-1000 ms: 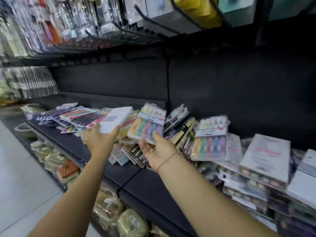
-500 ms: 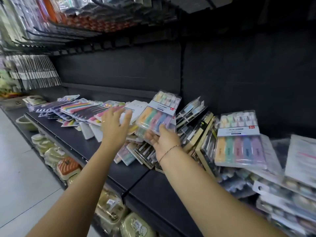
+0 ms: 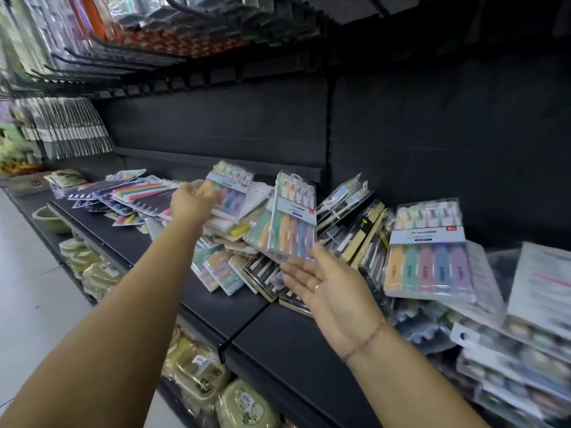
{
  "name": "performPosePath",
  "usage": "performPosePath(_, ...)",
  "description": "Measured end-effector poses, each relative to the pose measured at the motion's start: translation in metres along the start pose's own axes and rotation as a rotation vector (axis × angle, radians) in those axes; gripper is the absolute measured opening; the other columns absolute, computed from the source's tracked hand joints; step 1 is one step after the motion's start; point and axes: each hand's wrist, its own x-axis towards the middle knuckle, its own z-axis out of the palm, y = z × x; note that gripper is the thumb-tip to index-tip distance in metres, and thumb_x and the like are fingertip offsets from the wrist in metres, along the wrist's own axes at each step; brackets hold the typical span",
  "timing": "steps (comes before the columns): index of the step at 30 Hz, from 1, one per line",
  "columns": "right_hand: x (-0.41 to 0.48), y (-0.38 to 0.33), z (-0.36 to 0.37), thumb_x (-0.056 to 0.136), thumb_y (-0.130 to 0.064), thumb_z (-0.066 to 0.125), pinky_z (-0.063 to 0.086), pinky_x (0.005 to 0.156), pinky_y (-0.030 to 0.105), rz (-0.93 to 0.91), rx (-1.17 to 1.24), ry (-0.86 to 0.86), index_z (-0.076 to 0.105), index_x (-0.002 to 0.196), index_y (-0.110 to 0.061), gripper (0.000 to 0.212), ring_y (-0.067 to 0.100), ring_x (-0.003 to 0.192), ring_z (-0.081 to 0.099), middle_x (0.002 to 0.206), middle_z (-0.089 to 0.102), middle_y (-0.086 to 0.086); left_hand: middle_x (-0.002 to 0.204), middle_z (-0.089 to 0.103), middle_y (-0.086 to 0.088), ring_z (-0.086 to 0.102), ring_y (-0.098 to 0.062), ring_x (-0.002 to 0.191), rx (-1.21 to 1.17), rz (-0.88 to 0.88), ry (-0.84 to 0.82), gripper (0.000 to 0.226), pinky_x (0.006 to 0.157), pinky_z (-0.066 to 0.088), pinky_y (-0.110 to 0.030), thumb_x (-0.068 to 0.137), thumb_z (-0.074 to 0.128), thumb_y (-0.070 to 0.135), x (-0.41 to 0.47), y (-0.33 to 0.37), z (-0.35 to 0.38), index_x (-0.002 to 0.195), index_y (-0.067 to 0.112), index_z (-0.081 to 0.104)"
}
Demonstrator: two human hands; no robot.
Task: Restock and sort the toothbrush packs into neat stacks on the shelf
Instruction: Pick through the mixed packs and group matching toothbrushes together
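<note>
The left hand [image 3: 192,202] grips a pack [image 3: 231,193] of pastel toothbrushes by its left edge, its blurred fingers curled round it. It holds the pack tilted above the pile [image 3: 247,270] in the middle of the black shelf [image 3: 278,344]. The right hand [image 3: 326,284] lies slack, palm up and fingers straight, just under the lower edge of a second pack [image 3: 293,217] that stands steeply on end against the pile. Its thumb tip is at the pack's bottom corner, and I cannot tell whether the fingers touch it. The two packs are near each other, the left one higher and further back. Half a second ago the left hand lay spread on the pile with no pastel pack in it, and the right hand pinched a pastel pack from below. Now the left has a pack lifted and the right's fingers have straightened. Each pack is a clear blister of brushes set side by side, with a white and blue label band across the upper part and a red corner mark. A third pack [image 3: 428,251] of the same kind, with yellow, green, pink, blue and purple handles, lies face up on a stack to the right, well apart from both hands. Flat packs [image 3: 139,196] with bright long handles lie fanned out further left on the shelf, and green tubs [image 3: 197,369] sit on the level below.
</note>
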Motion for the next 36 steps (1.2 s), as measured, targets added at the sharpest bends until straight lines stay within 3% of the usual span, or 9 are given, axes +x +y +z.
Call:
performPosePath(4,-0.026,-0.009,-0.017,0.101,-0.022,0.047,0.059,0.079,0.032,-0.051,0.0,-0.016,0.058,0.113,-0.007,0.021,0.024,0.086,0.069,0.098,0.068,0.018,0.129,0.061,-0.015,0.057,-0.032,0.113,0.45,0.085,-0.155,0.058,0.097,0.044,-0.044,0.091,0.062,0.048,0.006,-0.003,0.008,0.136,0.013,0.054)
performPosePath(8,-0.057,-0.035,-0.039,0.099,-0.024,0.048,0.059,0.078,0.033,-0.181,-0.081,0.001,0.062,0.106,-0.013,0.02,0.021,0.084,0.071,0.094,0.073,0.014,0.155,0.029,-0.023,0.017,-0.044,0.145,0.89,0.126,-0.163,0.071,0.116,0.012,-0.059,0.096,0.035,0.063,-0.006,-0.006,0.015,0.15,0.017,0.036)
performPosePath(14,-0.115,-0.078,-0.098,0.089,-0.033,0.051,0.059,0.076,0.034,-0.286,-0.243,0.124,0.065,0.111,-0.018,0.03,0.022,0.088,0.072,0.099,0.074,0.009,0.152,0.031,-0.023,0.022,-0.04,0.142,0.527,0.444,-0.023,0.065,0.114,0.019,-0.054,0.1,0.046,0.046,-0.09,0.021,0.039,0.149,0.004,0.034)
performPosePath(19,-0.172,-0.1,-0.159,0.095,-0.009,0.056,0.053,0.061,0.026,-0.609,-0.616,0.506,0.071,0.091,-0.025,0.022,0.015,0.066,0.065,0.081,0.072,0.003,0.145,0.045,-0.007,0.034,-0.016,0.134,0.242,0.87,-0.405,0.064,0.108,0.014,-0.011,0.098,0.042,0.056,-0.254,0.047,0.074,0.143,0.01,0.047)
performPosePath(23,-0.205,-0.118,-0.196,0.088,-0.007,0.066,0.044,0.059,0.01,-0.853,-0.755,0.827,0.067,0.082,-0.027,0.021,0.006,0.063,0.053,0.077,0.063,0.001,0.155,0.022,0.015,0.003,0.003,0.142,0.324,1.107,-0.777,0.085,0.115,-0.006,-0.016,0.086,0.017,0.08,-0.348,0.053,0.117,0.151,0.027,0.031)
performPosePath(26,-0.215,-0.128,-0.223,0.085,-0.021,0.071,0.045,0.073,0.013,-0.835,-0.822,0.976,0.059,0.097,-0.032,0.02,0.005,0.086,0.052,0.102,0.052,0.0,0.158,-0.007,0.019,-0.02,0.006,0.14,0.515,1.13,-0.883,0.098,0.111,-0.024,-0.018,0.073,0.003,0.086,-0.384,0.045,0.143,0.155,0.032,0.002)
performPosePath(28,-0.21,-0.13,-0.249,0.079,-0.042,0.073,0.044,0.097,0.031,-0.603,-0.921,1.005,0.051,0.121,-0.036,0.048,0.012,0.115,0.045,0.123,0.041,-0.008,0.162,0.013,0.006,0.007,-0.013,0.15,0.607,1.188,-0.842,0.099,0.119,-0.01,-0.03,0.079,0.005,0.086,-0.395,0.046,0.153,0.156,0.025,0.02)
performPosePath(31,-0.194,-0.132,-0.28,0.065,-0.061,0.076,0.037,0.109,0.046,-0.314,-0.811,0.816,0.038,0.135,-0.045,0.081,0.018,0.128,0.041,0.14,0.037,-0.008,0.141,0.055,-0.005,0.054,-0.029,0.128,0.649,1.146,-0.713,0.088,0.11,0.027,-0.043,0.088,0.022,0.078,-0.401,0.047,0.162,0.141,0.014,0.05)
performPosePath(36,-0.175,-0.138,-0.318,0.08,-0.02,0.079,0.045,0.1,0.038,-0.341,-0.699,0.824,0.042,0.142,-0.021,0.072,0.021,0.118,0.053,0.137,0.052,0.003,0.151,0.041,-0.009,0.037,-0.031,0.136,0.629,0.846,-0.58,0.075,0.11,0.026,-0.044,0.09,0.052,0.06,-0.401,0.059,0.169,0.147,0.012,0.04)
